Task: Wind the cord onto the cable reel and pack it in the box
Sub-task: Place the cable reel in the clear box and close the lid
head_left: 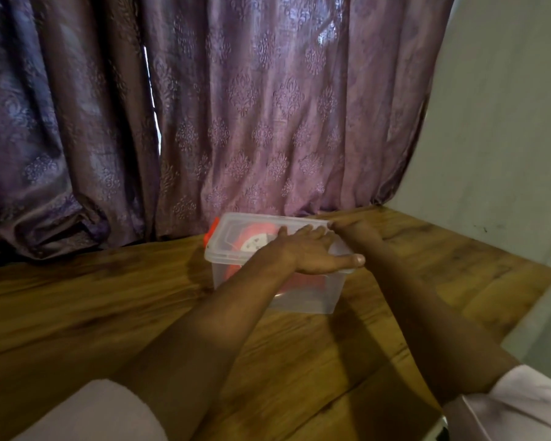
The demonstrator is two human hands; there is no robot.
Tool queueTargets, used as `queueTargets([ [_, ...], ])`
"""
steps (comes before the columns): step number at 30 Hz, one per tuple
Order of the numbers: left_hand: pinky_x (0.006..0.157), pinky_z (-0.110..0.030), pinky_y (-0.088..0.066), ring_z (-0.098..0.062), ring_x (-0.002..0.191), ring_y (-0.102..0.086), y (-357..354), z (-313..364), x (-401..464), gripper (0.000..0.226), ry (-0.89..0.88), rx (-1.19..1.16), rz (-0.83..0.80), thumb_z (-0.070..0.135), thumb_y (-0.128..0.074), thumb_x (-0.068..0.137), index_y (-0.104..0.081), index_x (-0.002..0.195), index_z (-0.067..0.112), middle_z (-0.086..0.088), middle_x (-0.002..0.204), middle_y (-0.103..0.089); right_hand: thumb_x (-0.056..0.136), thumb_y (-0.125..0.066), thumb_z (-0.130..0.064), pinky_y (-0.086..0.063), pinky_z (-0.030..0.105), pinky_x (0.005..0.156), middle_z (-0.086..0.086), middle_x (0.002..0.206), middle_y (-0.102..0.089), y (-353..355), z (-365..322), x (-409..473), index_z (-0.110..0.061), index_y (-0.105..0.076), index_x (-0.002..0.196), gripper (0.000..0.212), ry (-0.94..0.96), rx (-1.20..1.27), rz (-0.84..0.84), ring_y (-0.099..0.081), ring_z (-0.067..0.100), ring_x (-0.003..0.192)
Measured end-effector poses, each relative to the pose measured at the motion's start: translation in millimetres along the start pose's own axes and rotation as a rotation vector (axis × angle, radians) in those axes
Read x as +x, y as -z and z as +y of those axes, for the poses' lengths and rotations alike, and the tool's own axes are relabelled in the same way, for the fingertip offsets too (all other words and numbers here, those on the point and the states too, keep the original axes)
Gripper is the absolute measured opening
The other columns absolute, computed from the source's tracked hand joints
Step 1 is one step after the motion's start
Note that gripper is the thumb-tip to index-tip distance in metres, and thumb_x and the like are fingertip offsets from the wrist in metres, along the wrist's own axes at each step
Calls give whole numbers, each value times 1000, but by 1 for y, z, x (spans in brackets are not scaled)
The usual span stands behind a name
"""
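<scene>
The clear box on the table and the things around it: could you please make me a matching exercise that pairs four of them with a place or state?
Column one:
1. cable reel
2. lid
3. left hand
4. red latch

Column two:
A. lies flat on top of the lid, fingers straight
B. sits on the left end of the box
C. is inside the box, seen through the clear plastic
D. covers the top of the box

Right pairs: 1-C, 2-D, 3-A, 4-B
</scene>
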State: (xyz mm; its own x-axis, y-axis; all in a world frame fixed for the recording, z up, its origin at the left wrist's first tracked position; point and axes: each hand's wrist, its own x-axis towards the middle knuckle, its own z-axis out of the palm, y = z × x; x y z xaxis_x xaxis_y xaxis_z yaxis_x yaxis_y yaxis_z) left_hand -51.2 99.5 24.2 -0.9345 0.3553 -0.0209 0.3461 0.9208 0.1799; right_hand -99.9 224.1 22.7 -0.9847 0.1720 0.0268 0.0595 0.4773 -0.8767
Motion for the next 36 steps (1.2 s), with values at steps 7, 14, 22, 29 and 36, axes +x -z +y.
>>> queueTargets([
  [7, 119, -60, 2, -16, 153, 5, -1, 2, 4, 113, 65, 60, -2, 84, -47, 74, -2, 157, 23, 3, 166, 4, 95, -55, -36, -46, 36, 49, 21, 134, -49, 2, -4, -12, -6, -35, 143, 60, -171, -48, -167, -57, 42, 106],
  [14, 118, -62, 1, -17, 153, 5, -2, 1, 6, 114, 57, 88, -1, 85, -46, 74, 0, 157, 22, 2, 166, 4, 102, -40, -31, -39, 45, 103, 21, 144, -41, -5, -9, -16, -1, -35, 143, 51, -135, -154, -92, -43, 39, 128],
  [22, 116, -63, -14, -23, 146, -28, -4, -1, 2, 100, -37, 62, 165, 81, -54, 72, -28, 151, 26, 1, 159, -32, 103, -31, -12, -35, 37, 102, 21, 139, -47, -8, -12, -28, 4, -46, 133, 37, 127, -637, -30, -46, 33, 127],
  [29, 105, -44, -41, -25, 126, -55, -14, -67, -55, 76, -211, 348, 486, 71, -24, 88, -46, 141, 21, -4, 140, -57, 101, -40, -29, -36, 37, 104, 22, 137, -49, -11, -1, 0, 1, -51, 133, 45, 186, -505, 27, -47, 36, 125],
  [36, 75, -41, -57, -29, 96, -70, -27, -117, -57, 61, -129, 402, 707, 58, -33, 90, -67, 117, 17, -10, 112, -72, 95, -45, -30, -36, 29, 57, 18, 74, -67, -37, -9, -10, -9, -65, 75, 35, 801, -553, 514, -62, 35, 64],
])
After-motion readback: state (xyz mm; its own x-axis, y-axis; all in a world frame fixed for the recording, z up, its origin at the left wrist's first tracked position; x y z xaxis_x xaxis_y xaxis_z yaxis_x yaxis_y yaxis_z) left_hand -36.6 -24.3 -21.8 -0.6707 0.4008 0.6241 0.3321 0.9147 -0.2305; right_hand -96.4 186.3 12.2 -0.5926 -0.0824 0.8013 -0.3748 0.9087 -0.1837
